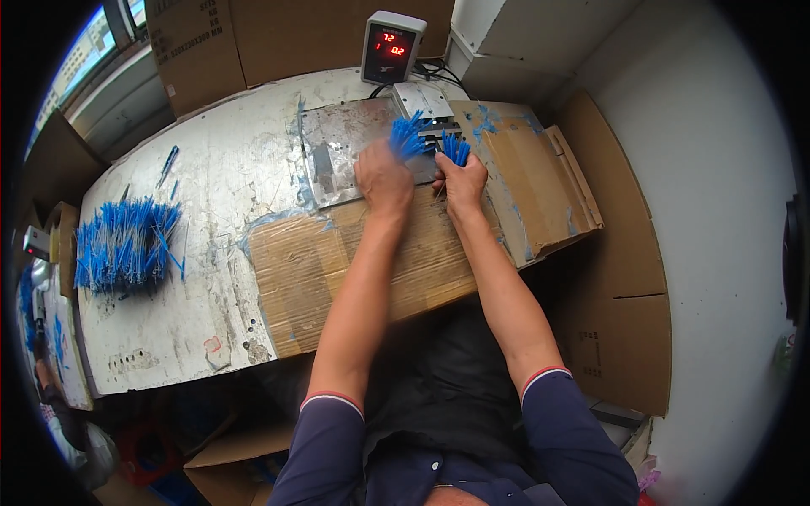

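Note:
My left hand point(386, 175) is blurred by motion, its fingers closed round a bundle of short, thin blue wires point(408, 135) that fans out beyond them. To its right, my right hand point(462, 177) grips a smaller bundle of blue wires point(456, 147), with the thumb along its near side. Both hands are above the near right edge of a worn metal plate point(342, 126), close to a small machine point(423, 101) with a pale cover and metal parts. The hands hide the lower ends of both bundles.
A large heap of blue wires point(126, 244) lies on the left of the white worktable point(215, 202), with a pen point(168, 165) beyond it. A display box with red digits point(393, 48) stands behind the machine. Taped cardboard point(295, 278) covers the front edge; a cardboard box point(531, 181) sits right.

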{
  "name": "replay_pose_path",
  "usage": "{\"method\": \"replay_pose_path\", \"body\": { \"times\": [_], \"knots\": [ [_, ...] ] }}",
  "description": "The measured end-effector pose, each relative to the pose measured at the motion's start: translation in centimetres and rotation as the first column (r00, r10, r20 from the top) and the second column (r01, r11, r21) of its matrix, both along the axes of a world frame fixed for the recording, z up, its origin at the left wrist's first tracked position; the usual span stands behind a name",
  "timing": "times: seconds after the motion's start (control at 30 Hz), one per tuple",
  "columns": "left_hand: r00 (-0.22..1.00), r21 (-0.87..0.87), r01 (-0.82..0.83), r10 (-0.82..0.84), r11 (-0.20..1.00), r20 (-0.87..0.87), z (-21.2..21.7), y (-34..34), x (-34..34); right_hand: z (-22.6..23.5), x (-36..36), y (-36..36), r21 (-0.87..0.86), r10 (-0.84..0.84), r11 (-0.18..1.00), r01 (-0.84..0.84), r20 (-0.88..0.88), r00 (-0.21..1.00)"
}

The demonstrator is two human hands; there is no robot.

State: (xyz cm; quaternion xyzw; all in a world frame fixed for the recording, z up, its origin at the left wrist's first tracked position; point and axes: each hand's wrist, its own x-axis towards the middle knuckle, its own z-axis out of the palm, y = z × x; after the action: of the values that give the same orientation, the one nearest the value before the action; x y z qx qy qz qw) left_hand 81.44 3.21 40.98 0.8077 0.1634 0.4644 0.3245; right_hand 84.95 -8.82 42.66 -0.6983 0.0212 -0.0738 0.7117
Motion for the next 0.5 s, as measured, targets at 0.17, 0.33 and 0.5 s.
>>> {"method": "replay_pose_path", "body": {
  "times": [0.17, 0.33, 0.5],
  "knots": [
    [0.986, -0.035, 0.063, -0.067, 0.997, -0.153, 0.3, -0.4, -0.4, 0.0, -0.6, -1.4, 0.169, 0.130, 0.978, -0.122, -0.038, 0.991],
    [0.977, -0.030, 0.094, -0.098, 0.995, -0.188, 0.3, -0.4, -0.4, 0.0, -0.9, -1.9, 0.174, 0.151, 0.976, -0.134, -0.085, 0.985],
    [0.971, -0.040, 0.091, -0.097, 0.995, -0.217, 0.3, -0.2, -0.5, 0.8, -1.6, -1.6, 0.077, 0.096, 0.993, -0.086, -0.130, 0.987]
  ]
}}
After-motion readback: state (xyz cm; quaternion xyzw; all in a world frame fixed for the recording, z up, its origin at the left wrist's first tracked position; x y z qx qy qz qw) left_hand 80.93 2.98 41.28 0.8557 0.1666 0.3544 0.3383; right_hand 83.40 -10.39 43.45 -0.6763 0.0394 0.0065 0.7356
